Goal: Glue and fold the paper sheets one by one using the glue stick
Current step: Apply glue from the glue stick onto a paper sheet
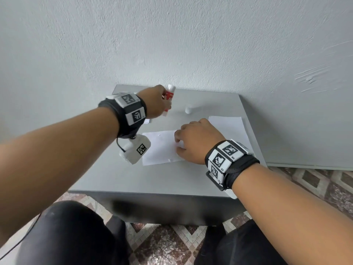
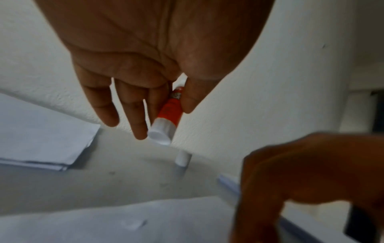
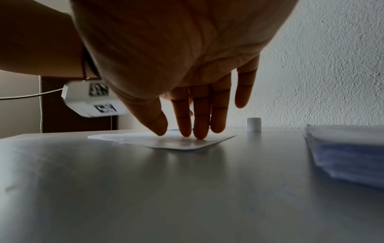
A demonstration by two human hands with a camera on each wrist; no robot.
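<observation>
My left hand [image 1: 157, 104] holds a red and white glue stick [image 1: 169, 98] above the far left of the grey table [image 1: 172, 180]; in the left wrist view the glue stick [image 2: 168, 115] sits pinched between thumb and fingers, uncapped end down. A white paper sheet [image 1: 160, 148] lies in the middle of the table. My right hand [image 1: 193, 140] presses its fingertips [image 3: 186, 131] down on the sheet [image 3: 166, 139]. The white cap [image 1: 188, 109] stands upright on the table behind the sheet.
A stack of white sheets [image 1: 229, 129] lies at the right side of the table, close to my right wrist. More folded paper [image 2: 41, 136] lies at the far left. A white wall stands right behind the table. Patterned floor surrounds it.
</observation>
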